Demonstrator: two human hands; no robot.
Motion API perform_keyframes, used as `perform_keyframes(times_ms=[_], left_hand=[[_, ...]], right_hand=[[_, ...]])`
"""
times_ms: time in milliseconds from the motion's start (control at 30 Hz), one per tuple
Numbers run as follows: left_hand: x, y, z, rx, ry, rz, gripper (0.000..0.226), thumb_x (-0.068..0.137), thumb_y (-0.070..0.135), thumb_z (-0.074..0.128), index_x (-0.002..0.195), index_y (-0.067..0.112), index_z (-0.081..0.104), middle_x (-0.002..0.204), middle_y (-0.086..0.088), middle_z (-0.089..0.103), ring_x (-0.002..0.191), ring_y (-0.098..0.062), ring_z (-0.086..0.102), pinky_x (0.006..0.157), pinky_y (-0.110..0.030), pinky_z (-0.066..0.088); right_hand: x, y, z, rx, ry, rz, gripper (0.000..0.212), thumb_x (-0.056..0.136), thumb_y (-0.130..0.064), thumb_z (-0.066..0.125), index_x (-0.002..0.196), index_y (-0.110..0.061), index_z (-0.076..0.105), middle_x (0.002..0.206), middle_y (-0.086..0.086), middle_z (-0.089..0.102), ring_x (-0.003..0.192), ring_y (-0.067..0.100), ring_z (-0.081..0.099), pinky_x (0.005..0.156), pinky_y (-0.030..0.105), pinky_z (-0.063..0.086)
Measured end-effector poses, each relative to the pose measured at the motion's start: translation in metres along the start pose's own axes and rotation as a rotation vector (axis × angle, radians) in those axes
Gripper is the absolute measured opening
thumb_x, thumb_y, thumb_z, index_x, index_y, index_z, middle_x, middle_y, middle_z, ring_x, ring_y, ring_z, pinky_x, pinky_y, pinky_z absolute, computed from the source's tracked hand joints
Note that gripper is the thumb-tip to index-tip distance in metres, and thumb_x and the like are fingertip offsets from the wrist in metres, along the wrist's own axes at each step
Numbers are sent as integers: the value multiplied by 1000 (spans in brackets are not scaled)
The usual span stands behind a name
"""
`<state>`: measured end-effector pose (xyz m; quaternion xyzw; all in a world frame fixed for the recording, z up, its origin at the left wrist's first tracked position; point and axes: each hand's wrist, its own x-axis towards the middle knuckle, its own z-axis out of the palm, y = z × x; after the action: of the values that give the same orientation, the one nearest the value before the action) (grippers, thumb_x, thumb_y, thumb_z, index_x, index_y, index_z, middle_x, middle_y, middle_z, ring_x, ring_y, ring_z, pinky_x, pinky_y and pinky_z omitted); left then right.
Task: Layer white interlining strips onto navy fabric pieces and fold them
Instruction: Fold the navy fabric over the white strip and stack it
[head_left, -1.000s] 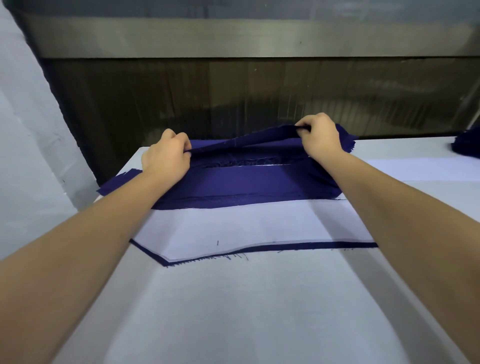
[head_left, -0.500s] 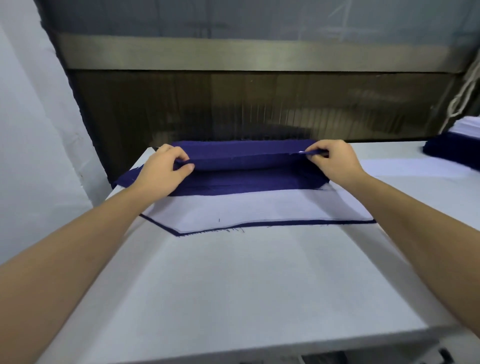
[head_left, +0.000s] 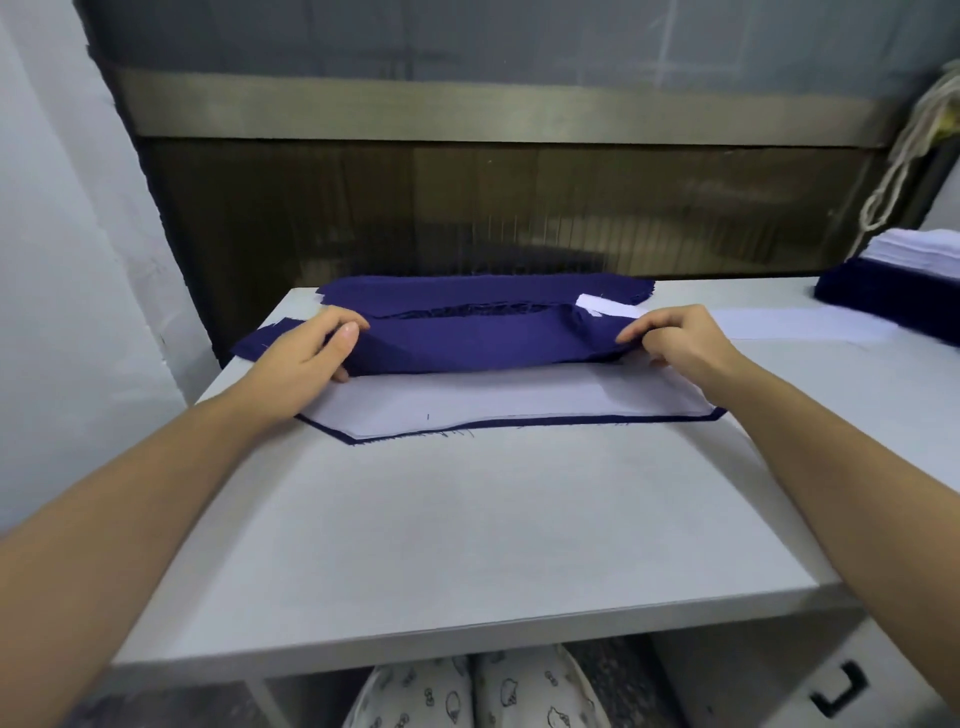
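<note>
Fabric (head_left: 467, 343), lifted a second ago, is now laid folded over interlining (head_left: 493, 400) mid-frame, ends pinched by left hand (head_left: 306, 358) and right hand (head_left: 680, 348); fold judged near-complete.

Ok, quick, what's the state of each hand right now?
Left hand: gripping the left end of the folded navy fabric.
Right hand: pinching the same fabric's right end.

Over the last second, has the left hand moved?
Yes: the left hand came down toward the person, bringing the navy fold to the white interlining on the table.
</note>
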<state>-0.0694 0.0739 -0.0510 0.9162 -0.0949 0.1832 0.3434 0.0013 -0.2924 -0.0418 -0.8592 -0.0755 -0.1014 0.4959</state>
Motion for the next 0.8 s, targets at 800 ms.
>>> perform_keyframes(times_ms=[800], left_hand=[[5, -13, -19, -38, 84, -125, 34, 86, -8, 57, 84, 24, 65, 83, 2, 61, 84, -10, 56, 78, -26, 45]], right_hand=[[3, 14, -10, 123, 248, 33, 35, 76, 16, 49, 78, -13, 68, 73, -2, 60, 68, 7, 52, 60, 19, 43]])
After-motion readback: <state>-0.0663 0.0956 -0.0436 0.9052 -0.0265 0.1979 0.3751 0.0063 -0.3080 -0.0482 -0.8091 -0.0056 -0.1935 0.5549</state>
